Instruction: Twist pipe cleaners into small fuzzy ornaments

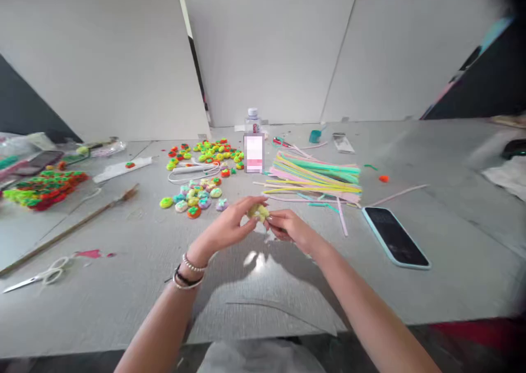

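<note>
Above the middle of the table, my left hand (232,225) curls its fingers around a small pale yellow fuzzy pipe-cleaner piece (258,213). My right hand (290,228) is closed in a pinch at the right edge of that same piece; its fingertips partly hide what they grip. Just left of my left hand lies a cluster of small pastel fuzzy pieces (193,195) with a few orange ones among them. To the right, beyond my right hand, a bundle of long pipe cleaners (316,178) in pink, yellow and green is spread out.
A bottle (253,126) stands behind the hands. Finished-looking red and yellow pieces (209,153) and a white corded tool (193,168) lie back left. Scissors (51,271) and a long stick (69,230) lie at left, a phone (396,239) at right. White panels (267,55) close off the back.
</note>
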Available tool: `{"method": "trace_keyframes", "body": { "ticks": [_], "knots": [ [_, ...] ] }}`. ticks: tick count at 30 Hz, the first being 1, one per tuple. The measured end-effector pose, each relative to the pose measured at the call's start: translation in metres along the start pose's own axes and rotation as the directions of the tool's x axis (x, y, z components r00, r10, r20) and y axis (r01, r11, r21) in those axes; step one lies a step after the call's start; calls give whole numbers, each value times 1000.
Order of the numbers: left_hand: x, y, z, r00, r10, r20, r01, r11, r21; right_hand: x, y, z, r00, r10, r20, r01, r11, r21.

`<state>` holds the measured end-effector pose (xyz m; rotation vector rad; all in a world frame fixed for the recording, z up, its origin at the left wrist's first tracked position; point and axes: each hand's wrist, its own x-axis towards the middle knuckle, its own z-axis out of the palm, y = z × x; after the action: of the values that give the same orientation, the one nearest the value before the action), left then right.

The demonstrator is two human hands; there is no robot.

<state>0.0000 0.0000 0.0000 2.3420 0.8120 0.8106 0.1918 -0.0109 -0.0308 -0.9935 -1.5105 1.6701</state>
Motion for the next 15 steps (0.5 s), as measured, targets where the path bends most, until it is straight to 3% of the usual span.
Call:
{"method": "trace_keyframes", "body": {
  "ticks": [8,15],
  "knots": [
    [1,1,9,998,19,59,-21,999,38,-1,-1,-6,977,101,185,-94,994,-48],
    [-1,3,12,999,-40,16,37,986,165,-2,1,-16,971,58,233,-50,998,-39]
  ]
}}
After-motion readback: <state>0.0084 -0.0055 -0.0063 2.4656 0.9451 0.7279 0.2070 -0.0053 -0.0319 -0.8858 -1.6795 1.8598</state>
